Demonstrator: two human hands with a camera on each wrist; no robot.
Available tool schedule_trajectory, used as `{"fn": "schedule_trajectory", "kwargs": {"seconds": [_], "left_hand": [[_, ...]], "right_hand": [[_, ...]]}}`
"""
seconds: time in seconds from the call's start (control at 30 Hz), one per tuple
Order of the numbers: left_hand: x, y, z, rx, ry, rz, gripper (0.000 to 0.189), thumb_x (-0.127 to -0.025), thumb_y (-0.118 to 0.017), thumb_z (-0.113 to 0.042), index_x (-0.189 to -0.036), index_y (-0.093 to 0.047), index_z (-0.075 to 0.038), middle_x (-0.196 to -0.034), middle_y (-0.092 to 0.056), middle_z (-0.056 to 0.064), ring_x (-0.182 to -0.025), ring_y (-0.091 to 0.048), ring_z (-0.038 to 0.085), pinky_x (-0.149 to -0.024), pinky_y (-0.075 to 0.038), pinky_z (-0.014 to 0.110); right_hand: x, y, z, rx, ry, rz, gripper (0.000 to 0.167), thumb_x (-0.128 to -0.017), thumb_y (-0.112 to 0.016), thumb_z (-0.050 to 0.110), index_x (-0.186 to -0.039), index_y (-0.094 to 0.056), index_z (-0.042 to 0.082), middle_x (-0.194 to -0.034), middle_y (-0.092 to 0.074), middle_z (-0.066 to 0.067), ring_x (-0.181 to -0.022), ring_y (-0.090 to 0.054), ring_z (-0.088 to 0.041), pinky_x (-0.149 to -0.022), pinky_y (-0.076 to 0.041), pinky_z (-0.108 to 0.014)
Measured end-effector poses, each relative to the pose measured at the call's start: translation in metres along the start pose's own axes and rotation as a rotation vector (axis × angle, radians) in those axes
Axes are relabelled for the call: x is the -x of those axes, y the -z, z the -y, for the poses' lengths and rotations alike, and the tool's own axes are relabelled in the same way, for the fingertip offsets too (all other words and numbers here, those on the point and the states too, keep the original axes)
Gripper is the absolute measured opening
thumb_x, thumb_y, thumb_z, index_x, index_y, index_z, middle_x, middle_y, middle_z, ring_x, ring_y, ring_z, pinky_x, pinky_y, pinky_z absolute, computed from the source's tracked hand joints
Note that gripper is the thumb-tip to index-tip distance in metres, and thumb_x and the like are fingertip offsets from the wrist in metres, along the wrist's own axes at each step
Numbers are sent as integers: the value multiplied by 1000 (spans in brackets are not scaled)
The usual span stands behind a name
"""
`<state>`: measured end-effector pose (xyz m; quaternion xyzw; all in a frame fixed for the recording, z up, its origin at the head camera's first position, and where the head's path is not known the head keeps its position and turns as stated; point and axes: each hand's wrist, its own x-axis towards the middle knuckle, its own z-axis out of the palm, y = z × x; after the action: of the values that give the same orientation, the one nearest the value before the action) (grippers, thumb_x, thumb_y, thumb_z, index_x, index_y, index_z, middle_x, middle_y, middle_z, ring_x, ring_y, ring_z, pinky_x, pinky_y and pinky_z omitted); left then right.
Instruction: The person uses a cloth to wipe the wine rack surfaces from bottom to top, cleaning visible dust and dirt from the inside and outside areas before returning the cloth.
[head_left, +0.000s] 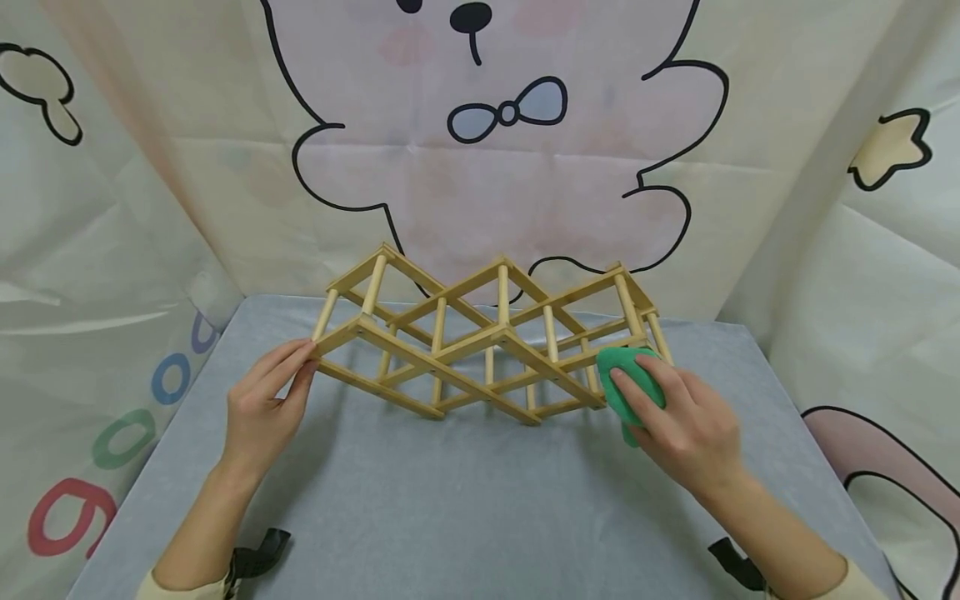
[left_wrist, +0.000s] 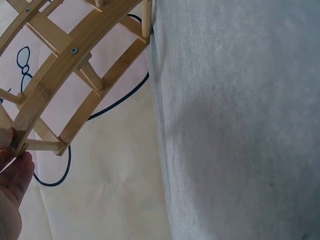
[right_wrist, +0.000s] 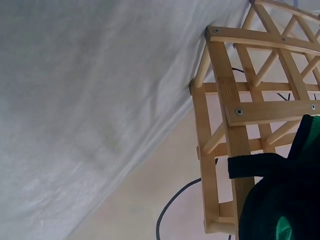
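Observation:
An expanding wooden lattice rack (head_left: 501, 335), made of crossed slats joined by round dowels, spans the space between the two hands. My left hand (head_left: 268, 400) pinches its left end corner between thumb and fingers; the left wrist view shows the fingertips at a slat end beside a dowel (left_wrist: 44, 145). My right hand (head_left: 686, 421) grips a folded green cloth (head_left: 628, 383) at the rack's right end. Seen from the right wrist, the cloth (right_wrist: 284, 229) is mostly in shadow and overlaps the slats, covering part of that end. Small screws (right_wrist: 239, 112) fasten the slat crossings.
A grey-blue cloth covers the table (head_left: 480, 508) below the rack. Behind it hangs a pale curtain (head_left: 487, 183) printed with a cartoon animal, and similar printed sheets stand at both sides. Black straps (head_left: 261, 552) sit at the wrists.

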<state>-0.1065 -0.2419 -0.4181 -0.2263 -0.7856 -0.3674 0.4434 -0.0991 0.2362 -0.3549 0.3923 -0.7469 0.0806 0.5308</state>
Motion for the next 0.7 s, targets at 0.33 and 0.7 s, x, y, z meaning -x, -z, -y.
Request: {"fn": "schedule_trajectory", "kwargs": {"seconds": [0.33, 0.7], "left_hand": [[0, 0, -1, 1, 5, -3, 48, -72, -76, 30, -116, -76, 9, -111, -74, 24, -96, -69, 36, -97, -51, 11], [1, 0, 1, 6, 10, 1, 47, -73, -76, 29, -116, -76, 9, -111, -74, 24, -97, -68, 36, -98, -51, 11]], "right_hand": [[11, -16, 9, -27, 49, 103, 27, -98, -57, 12, -108, -80, 5, -105, -72, -25, -70, -67, -43, -49, -60, -54], [18, -37, 29, -100, 131, 88, 23, -96, -61, 9, -106, -81, 6, -105, -74, -21, -68, -66, -34, -48, -59, -43]]}}
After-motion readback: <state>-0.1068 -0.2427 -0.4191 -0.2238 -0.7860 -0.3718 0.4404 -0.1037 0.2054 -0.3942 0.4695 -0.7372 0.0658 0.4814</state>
